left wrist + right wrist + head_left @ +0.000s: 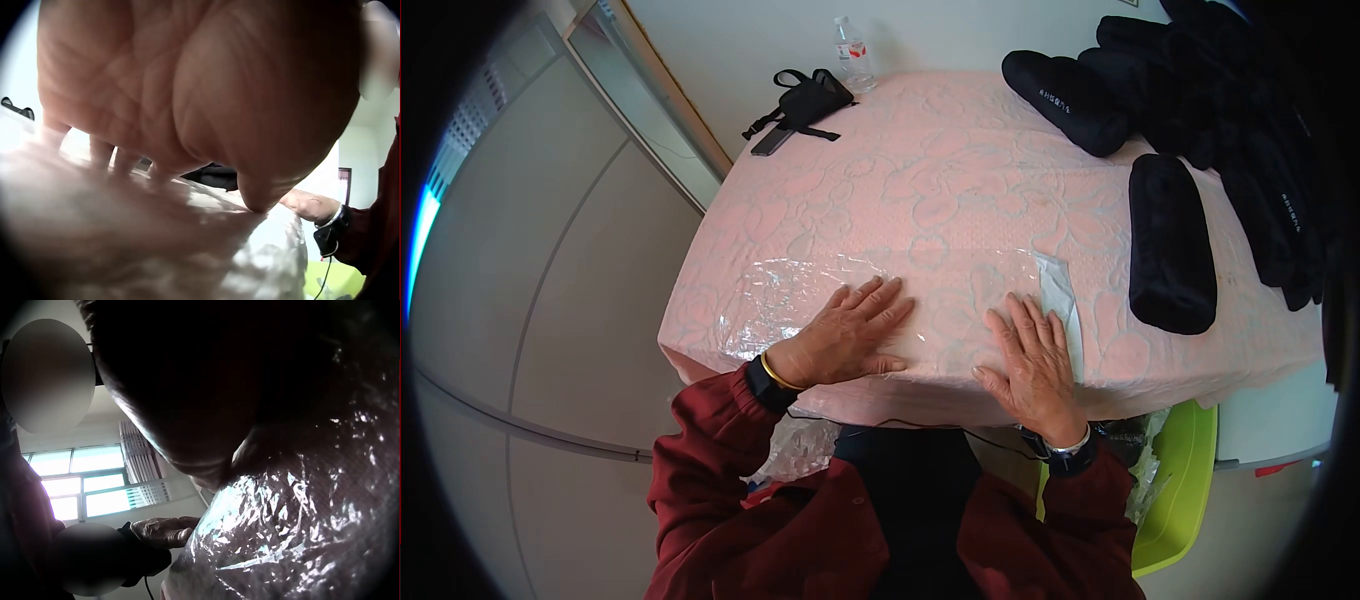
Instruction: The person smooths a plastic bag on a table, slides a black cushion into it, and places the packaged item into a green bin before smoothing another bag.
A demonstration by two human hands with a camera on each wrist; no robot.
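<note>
A clear plastic bag (775,290) lies flat along the front of the table, with a white strip (1058,305) at its right end. My left hand (845,332) rests on the bag's middle, fingers spread and pointing away to the right. In the left wrist view its palm (187,81) arches over the surface with the fingertips down. My right hand (1032,358) lies on the bag near the white strip, fingers extended forward and thumb out to the left. Crinkled, shiny film (281,519) spreads beneath it in the right wrist view.
A black cylindrical pillow (1172,245) lies right of the bag; several more black pillows (1065,100) are heaped behind it. At the back left are a black pouch (815,100), a phone (772,140) and a plastic bottle (854,58). A green bin (1190,490) stands below the front edge.
</note>
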